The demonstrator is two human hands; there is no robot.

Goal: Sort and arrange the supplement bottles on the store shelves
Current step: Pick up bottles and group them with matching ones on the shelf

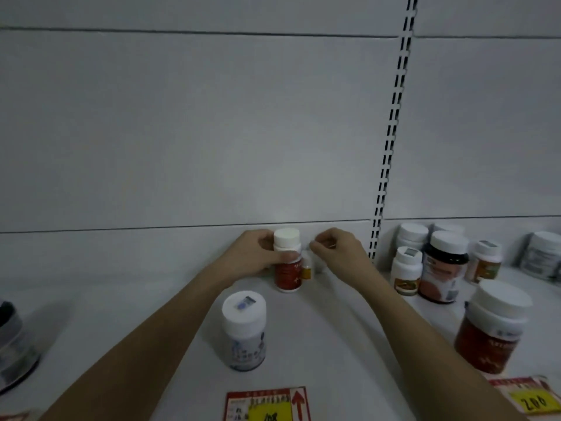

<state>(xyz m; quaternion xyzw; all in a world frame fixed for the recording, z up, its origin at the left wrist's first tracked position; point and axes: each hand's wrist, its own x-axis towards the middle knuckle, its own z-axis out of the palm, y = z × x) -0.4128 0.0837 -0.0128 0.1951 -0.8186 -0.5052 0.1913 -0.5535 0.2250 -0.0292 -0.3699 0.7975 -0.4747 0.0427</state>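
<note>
A white store shelf (318,344) meets a pale back panel (197,132), with broad bare room at left. About seven white-capped supplement bottles (444,265) crowd the right side; one blue-labelled bottle (244,331) stands alone near the front edge. At the back, the left hand (256,258) grips an upright red-labelled bottle (287,264). The right hand (337,247) pinches a small vial (306,267) just beside it.

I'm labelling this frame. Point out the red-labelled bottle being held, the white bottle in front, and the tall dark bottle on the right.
Red-labelled white-capped bottle (287,276): head view, red label.
White blue-printed bottle (244,305): head view, cap top.
Tall dark white-capped bottle (443,268): head view, body label.
</note>
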